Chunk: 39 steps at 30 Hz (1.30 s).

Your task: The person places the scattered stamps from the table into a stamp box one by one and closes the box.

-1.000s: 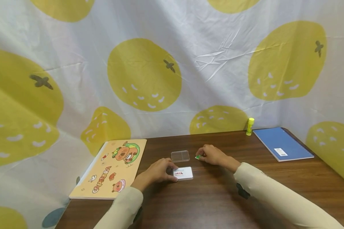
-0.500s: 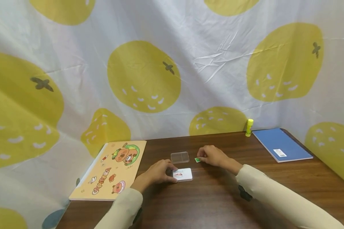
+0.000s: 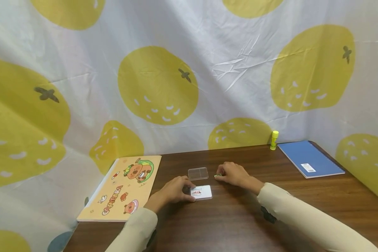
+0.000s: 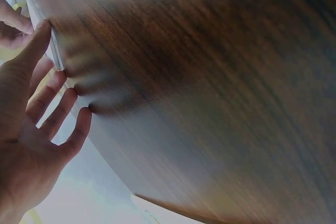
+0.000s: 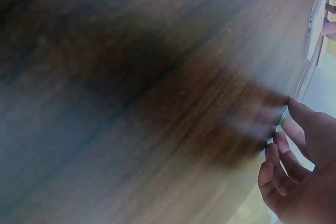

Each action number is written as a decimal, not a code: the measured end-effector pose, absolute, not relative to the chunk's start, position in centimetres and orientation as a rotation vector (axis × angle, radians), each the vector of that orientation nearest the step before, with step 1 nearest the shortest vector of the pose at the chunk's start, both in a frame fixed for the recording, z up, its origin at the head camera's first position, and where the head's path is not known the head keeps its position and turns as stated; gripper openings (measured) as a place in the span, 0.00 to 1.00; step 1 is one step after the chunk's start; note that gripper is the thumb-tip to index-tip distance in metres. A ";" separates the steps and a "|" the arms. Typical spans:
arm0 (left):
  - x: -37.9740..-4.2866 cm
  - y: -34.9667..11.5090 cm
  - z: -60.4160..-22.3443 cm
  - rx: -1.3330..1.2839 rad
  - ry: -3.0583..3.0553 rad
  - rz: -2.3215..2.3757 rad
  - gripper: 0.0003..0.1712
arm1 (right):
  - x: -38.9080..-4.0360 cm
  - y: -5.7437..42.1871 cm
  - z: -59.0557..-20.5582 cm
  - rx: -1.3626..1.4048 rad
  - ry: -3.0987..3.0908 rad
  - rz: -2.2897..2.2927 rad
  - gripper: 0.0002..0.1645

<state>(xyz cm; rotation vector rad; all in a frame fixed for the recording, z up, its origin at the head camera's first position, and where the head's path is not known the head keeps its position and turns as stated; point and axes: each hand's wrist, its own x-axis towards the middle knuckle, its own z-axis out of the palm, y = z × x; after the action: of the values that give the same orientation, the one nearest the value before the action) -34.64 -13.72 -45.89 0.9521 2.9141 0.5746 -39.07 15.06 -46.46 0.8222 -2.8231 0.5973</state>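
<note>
My left hand (image 3: 174, 189) holds the left end of a flat clear plastic case (image 3: 205, 193) with a white card showing red print, thumb at the near edge and fingers at the far edge. The left wrist view shows that case (image 4: 56, 51) edge-on at the thumb tip. Just beyond it lies a clear, shallow plastic lid (image 3: 197, 173). To the right, low over the table, my right hand (image 3: 234, 174) pinches a small green-and-white piece (image 3: 218, 175), mostly covered by the fingers. A green sliver of the piece (image 5: 282, 116) shows in the right wrist view.
An orange capybara-print book (image 3: 121, 189) lies at the left of the dark wooden table (image 3: 201, 227). A yellow-green glue stick (image 3: 274, 140) stands at the back right beside a blue notebook (image 3: 310, 157). A lemon-print curtain (image 3: 233, 87) hangs behind the table.
The right fingers have shifted slightly around the small green piece. Its green face showed more half a second ago and is now mostly hidden. The left hand stays on the case.
</note>
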 end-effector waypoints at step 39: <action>-34.4 -13.6 -45.6 0.958 2.896 0.608 0.26 | -38.7 15.8 -45.5 0.897 -2.895 0.815 0.09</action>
<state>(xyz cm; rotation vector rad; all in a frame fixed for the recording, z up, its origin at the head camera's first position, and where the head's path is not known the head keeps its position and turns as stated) -34.39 -13.63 -45.58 0.9578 2.8960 0.6076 -38.67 15.83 -45.49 0.8972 -2.8947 0.8151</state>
